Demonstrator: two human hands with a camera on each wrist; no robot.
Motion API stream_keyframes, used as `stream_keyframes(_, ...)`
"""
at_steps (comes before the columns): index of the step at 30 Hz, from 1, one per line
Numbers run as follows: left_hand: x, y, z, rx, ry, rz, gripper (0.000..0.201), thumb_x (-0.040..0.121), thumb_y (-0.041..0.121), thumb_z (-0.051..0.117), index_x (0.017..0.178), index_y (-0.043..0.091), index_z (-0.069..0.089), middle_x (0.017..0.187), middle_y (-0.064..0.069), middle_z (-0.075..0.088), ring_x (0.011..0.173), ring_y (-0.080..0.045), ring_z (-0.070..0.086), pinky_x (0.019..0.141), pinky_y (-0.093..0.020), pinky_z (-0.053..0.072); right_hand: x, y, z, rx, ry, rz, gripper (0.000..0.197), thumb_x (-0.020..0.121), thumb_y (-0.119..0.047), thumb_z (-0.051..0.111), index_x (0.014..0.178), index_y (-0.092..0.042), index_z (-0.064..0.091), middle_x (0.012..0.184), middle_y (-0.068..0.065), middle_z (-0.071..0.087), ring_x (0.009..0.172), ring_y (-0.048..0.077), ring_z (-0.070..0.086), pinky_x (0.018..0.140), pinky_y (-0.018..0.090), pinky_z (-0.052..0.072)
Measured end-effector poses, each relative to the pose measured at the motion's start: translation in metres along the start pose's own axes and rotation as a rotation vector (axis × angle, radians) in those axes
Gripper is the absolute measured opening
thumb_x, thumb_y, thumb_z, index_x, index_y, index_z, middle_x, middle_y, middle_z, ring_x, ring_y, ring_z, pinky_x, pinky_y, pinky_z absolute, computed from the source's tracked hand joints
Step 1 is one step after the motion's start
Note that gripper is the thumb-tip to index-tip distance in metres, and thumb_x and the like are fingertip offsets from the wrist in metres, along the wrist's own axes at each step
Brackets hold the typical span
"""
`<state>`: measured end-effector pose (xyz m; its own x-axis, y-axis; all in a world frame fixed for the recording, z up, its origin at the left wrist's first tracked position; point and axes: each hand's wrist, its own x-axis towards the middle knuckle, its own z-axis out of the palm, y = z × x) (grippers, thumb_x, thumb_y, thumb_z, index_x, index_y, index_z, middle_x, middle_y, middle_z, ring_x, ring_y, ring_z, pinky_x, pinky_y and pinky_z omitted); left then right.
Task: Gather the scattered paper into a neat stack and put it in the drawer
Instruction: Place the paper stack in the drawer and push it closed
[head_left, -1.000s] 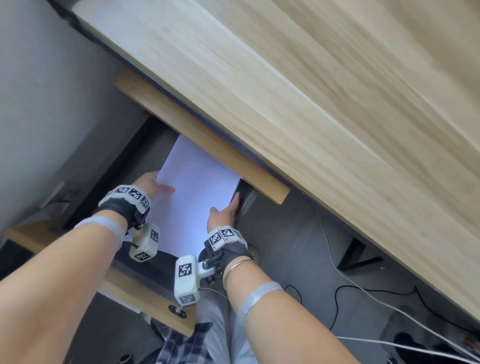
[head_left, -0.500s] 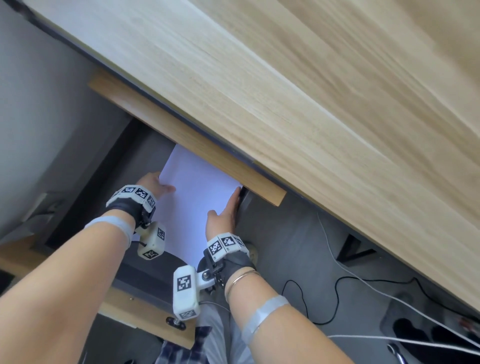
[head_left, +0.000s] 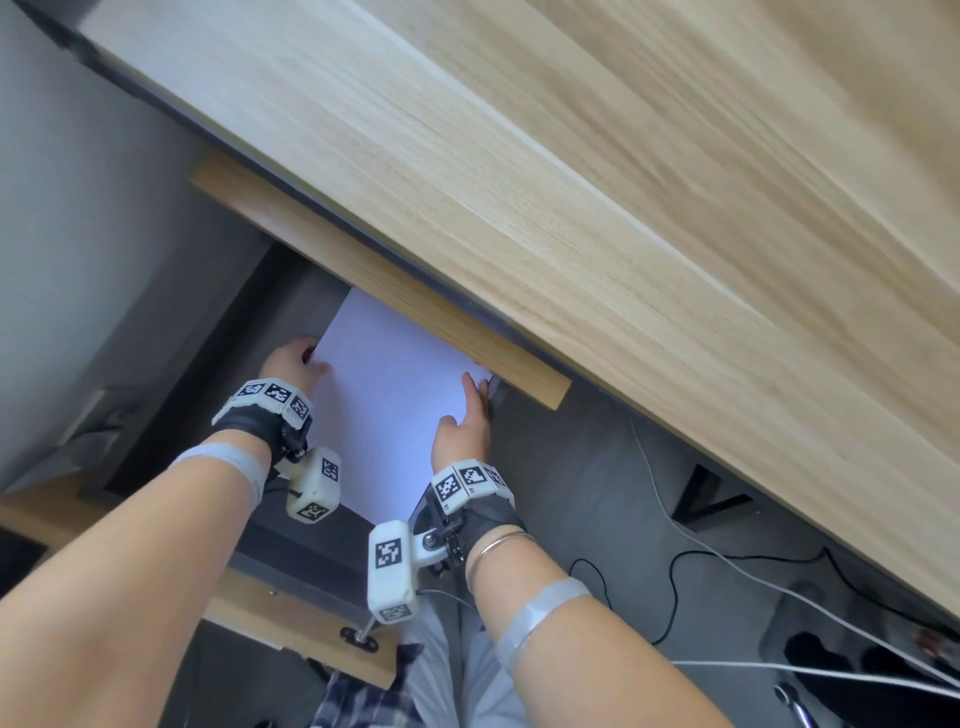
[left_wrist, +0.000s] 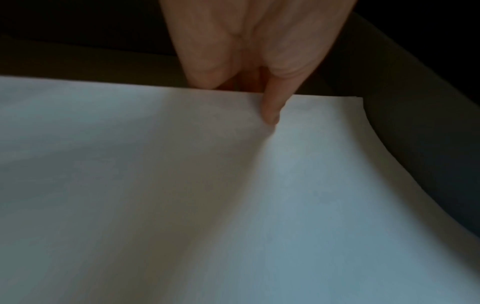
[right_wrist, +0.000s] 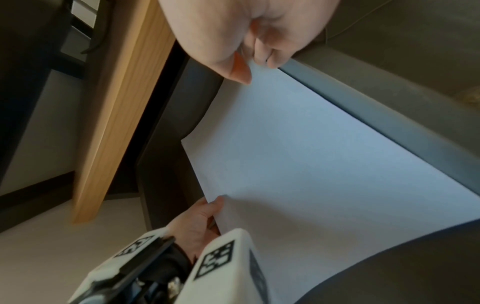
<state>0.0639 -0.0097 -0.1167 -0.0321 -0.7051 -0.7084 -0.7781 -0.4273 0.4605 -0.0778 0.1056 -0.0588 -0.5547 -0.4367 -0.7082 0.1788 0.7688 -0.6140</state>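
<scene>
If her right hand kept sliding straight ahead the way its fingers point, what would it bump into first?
Probably the wooden panel under the desktop: the right hand, pinching the paper, points toward it. Depth is unclear; it might pass beneath.

Wooden rail (head_left: 395, 291) low over drawer (head_left: 291, 545); narrow gap.

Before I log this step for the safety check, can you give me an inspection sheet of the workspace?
Surface: wooden desk top, bare where seen.
Job's things: paper stack held over the open drawer, its far edge under the desk front; whether it rests on the drawer floor I cannot tell.
Clutter: nothing seen.
Hands: left hand pinches the stack's left edge; right hand grips the right edge beside the drawer wall.
Cables: white cable and black cable loose on the floor, to the right.
Surroundings: grey floor, pale wall to the left.
</scene>
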Motion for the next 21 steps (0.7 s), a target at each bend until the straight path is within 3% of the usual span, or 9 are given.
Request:
stream_keyframes(3,0.003,-0.006,0.001,-0.044,0.039,-0.023,0.031,0.083,0.004,0.054,0.113,0.006,0.063,0.094,-0.014,0.062,0.081,-0.023,0.053,0.072,-0.024,0.035,0.002,0.003,-0.003,-0.012,-0.029,0.011,0.059,0.091,0.011,0.030,0.138,-0.021,0.042,0.157,-0.008,0.019,0.143,0.014,0.028,0.089,0.012,0.033)
stream_keyframes(6,0.007,-0.009,0.002,-0.098,0.052,-0.037,0.029,0.082,0.005,0.057,0.109,0.008,0.065,0.090,-0.008,0.060,0.080,-0.022,0.053,0.073,-0.023,0.037,0.005,0.004,-0.005,-0.019,-0.037,0.026,0.054,0.092,0.009,0.031,0.135,-0.020,0.046,0.155,-0.006,0.024,0.140,0.016,0.034,0.089,0.016,0.033)
stream_keyframes(10,0.008,-0.009,0.001,-0.129,0.031,-0.048,0.033,0.081,0.005,0.056,0.114,0.008,0.063,0.103,-0.015,0.065,0.086,-0.024,0.057,0.076,-0.024,0.039,0.007,0.005,-0.003,-0.024,-0.033,0.025,0.052,0.091,0.009,0.031,0.131,-0.018,0.050,0.152,0.002,0.033,0.138,0.018,0.037,0.088,0.018,0.034)
stream_keyframes(13,0.008,-0.007,0.000,-0.133,0.038,-0.011,0.042,0.082,0.002,0.056,0.123,0.007,0.057,0.122,-0.015,0.063,0.108,-0.031,0.060,0.088,-0.029,0.042,0.006,0.003,-0.004,-0.040,-0.042,0.033,0.048,0.091,0.007,0.031,0.125,-0.017,0.054,0.147,0.008,0.040,0.133,0.020,0.044,0.086,0.023,0.039)
stream_keyframes(16,0.004,-0.011,-0.007,-0.157,0.048,-0.004,0.048,0.083,-0.001,0.056,0.130,0.005,0.052,0.131,-0.016,0.058,0.122,-0.029,0.054,0.101,-0.030,0.038,0.005,-0.002,-0.006,-0.079,-0.065,0.042,0.042,0.092,0.003,0.031,0.119,-0.013,0.059,0.138,0.011,0.049,0.111,0.022,0.056,0.079,0.027,0.041)
stream_keyframes(19,-0.009,-0.023,-0.022,-0.229,0.039,-0.035,0.045,0.083,-0.003,0.056,0.127,0.003,0.054,0.130,-0.017,0.058,0.121,-0.030,0.054,0.101,-0.032,0.040,0.003,-0.009,-0.010,-0.143,-0.115,-0.001,0.037,0.094,0.003,0.033,0.116,-0.006,0.061,0.128,0.013,0.058,0.096,0.014,0.052,0.075,0.022,0.040)
stream_keyframes(21,-0.025,-0.032,-0.034,-0.245,0.053,-0.051,0.041,0.084,-0.003,0.055,0.123,0.004,0.057,0.126,-0.017,0.061,0.117,-0.031,0.057,0.089,-0.022,0.045,0.000,-0.014,-0.011,-0.173,-0.146,-0.018,0.036,0.092,0.004,0.033,0.113,-0.004,0.062,0.123,0.014,0.061,0.095,0.015,0.053,0.074,0.021,0.041)
